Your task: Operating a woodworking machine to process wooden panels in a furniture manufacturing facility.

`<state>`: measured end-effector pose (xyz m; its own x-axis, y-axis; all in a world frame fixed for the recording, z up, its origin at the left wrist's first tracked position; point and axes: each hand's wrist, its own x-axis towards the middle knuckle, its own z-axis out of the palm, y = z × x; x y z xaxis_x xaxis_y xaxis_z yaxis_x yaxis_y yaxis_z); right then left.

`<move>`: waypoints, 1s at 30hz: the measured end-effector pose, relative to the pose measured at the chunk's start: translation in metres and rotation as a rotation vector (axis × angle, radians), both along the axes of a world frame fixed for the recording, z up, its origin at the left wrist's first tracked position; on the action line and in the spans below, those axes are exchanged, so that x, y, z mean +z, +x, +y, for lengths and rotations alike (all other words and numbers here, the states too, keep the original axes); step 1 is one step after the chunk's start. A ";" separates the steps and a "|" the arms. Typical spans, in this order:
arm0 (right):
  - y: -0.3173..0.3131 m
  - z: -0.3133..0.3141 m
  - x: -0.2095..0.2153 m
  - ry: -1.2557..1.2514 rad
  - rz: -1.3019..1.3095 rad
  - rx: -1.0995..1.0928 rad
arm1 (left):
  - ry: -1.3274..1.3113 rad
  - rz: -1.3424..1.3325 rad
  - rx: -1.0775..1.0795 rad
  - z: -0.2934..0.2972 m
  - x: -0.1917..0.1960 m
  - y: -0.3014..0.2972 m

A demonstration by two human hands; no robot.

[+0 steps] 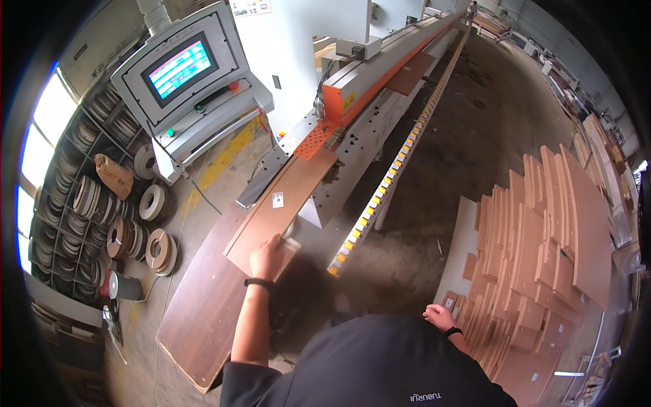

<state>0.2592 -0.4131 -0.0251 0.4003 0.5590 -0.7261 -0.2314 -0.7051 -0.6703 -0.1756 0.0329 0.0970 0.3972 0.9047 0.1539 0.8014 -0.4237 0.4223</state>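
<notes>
My left hand (264,259) lies on the near end of a brown wooden board (288,184), its fingers stretched along the top face. The board carries a small white label, and its far end reaches an orange perforated plate (314,140) on a long edge-banding machine (400,54). Beneath its near part is a darker brown panel (203,305). To the right, my right hand (440,317) hangs beside stacked brown boards (522,244). Its fingers are curled, and nothing shows in them.
A control console (178,71) with a lit screen stands at the left. Behind it, a rack (61,203) and the floor hold several rolls of banding (161,251). A long rail with yellow and white rollers (386,180) runs away along the machine's right side.
</notes>
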 end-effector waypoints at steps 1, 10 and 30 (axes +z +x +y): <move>0.002 -0.012 -0.007 0.016 -0.003 -0.018 | 0.059 0.020 -0.056 0.010 -0.004 0.015; -0.027 -0.058 0.041 -0.156 -0.236 -0.003 | 0.307 0.292 -0.091 0.073 -0.057 0.041; -0.032 -0.025 0.052 -0.205 -0.228 0.021 | 0.198 0.415 -0.071 0.130 -0.061 0.110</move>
<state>0.2272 -0.4385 0.0266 0.5561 0.4199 -0.7172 -0.0753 -0.8340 -0.5467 -0.0655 0.1632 0.0358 0.5215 0.8424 0.1355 0.8517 -0.5236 -0.0229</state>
